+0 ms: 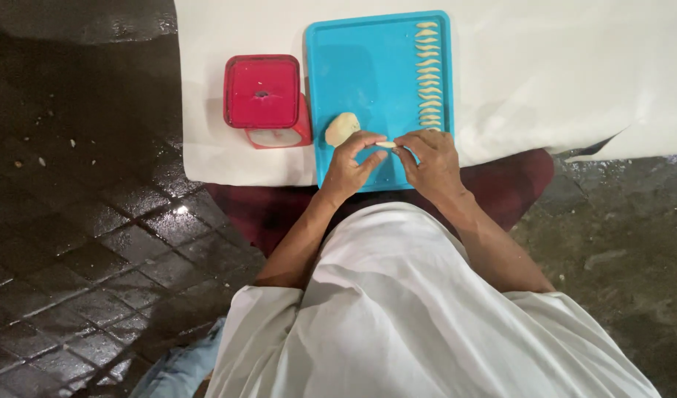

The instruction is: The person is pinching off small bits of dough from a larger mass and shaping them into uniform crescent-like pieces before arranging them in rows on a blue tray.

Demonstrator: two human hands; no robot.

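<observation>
A square red plastic scale (262, 94) sits left of a flat blue plastic tray (368, 66); the left hand (349, 168) and right hand (432, 163) pinch a small pale dough piece (385, 144) between fingertips above the tray's near end

A small pale piece of dough (385, 144), thin and elongated, lay level between the fingertips of both hands, just above the near part of the blue tray (368, 66). A larger, rounded lump of the same pale dough (340, 128) rested on the tray just beside it, toward the left.
</observation>
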